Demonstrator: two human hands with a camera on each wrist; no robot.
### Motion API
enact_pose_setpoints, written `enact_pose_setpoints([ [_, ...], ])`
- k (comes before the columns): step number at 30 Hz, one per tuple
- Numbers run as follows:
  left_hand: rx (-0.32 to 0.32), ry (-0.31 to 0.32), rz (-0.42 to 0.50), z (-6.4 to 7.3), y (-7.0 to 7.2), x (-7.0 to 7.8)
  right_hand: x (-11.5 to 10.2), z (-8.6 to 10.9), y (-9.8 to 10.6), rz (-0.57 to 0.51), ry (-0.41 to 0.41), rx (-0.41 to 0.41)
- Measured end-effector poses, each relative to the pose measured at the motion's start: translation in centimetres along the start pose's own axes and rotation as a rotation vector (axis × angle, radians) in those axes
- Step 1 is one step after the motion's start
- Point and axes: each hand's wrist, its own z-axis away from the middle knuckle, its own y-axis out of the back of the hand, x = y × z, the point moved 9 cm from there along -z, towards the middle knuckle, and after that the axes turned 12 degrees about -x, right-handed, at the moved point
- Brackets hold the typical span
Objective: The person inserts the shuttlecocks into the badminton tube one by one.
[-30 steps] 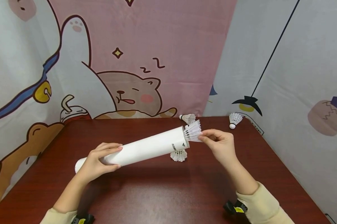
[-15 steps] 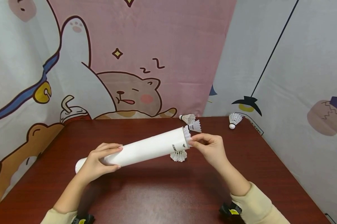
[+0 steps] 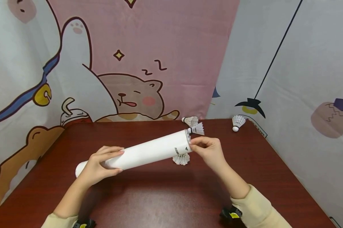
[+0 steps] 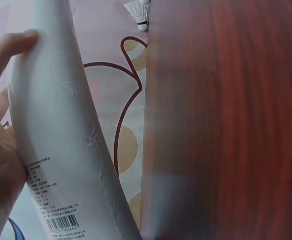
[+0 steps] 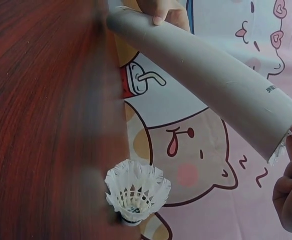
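Observation:
My left hand (image 3: 98, 164) grips a long white shuttlecock tube (image 3: 151, 150) near its lower end, the thumb on one side and the fingers on the other. The tube slants up to the right, off the table at its mouth. At that mouth, my right hand (image 3: 210, 152) pinches the feather edge of a shuttlecock (image 3: 188, 135). Only its feather rim shows; the rest is hidden inside the tube. In the right wrist view the feather tips (image 5: 276, 156) stick out a little beside the right fingers. Printed text and a barcode (image 4: 63, 221) mark the tube.
On the brown table (image 3: 160, 196), one shuttlecock (image 3: 181, 159) lies just below the tube's mouth. Two more, a shuttlecock (image 3: 190, 120) and a shuttlecock (image 3: 198, 129), lie behind it. Another shuttlecock (image 3: 238, 123) sits at the far right corner, before a cartoon-printed curtain (image 3: 171, 47).
My right hand has moved left, pushing the shuttlecock into the tube until only its rim shows. The shuttlecock behind has come into view. My left hand and the tube have barely moved.

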Motion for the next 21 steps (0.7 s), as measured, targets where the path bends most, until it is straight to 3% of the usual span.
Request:
enact_pose_setpoints([
  [7, 0.005, -0.006, 0.002, 0.0, 0.1, -0.1, 0.4, -0.3, -0.1, 0.002, -0.051, -0.003],
  [15, -0.006, 0.013, -0.003, 0.0, 0.0, -0.2, 1.3, -1.0, -0.9, 0.000, -0.131, -0.082],
  [21, -0.021, 0.011, -0.011, 0.0, -0.2, -0.1, 2.1, -1.4, -1.7, -0.066, -0.162, -0.147],
])
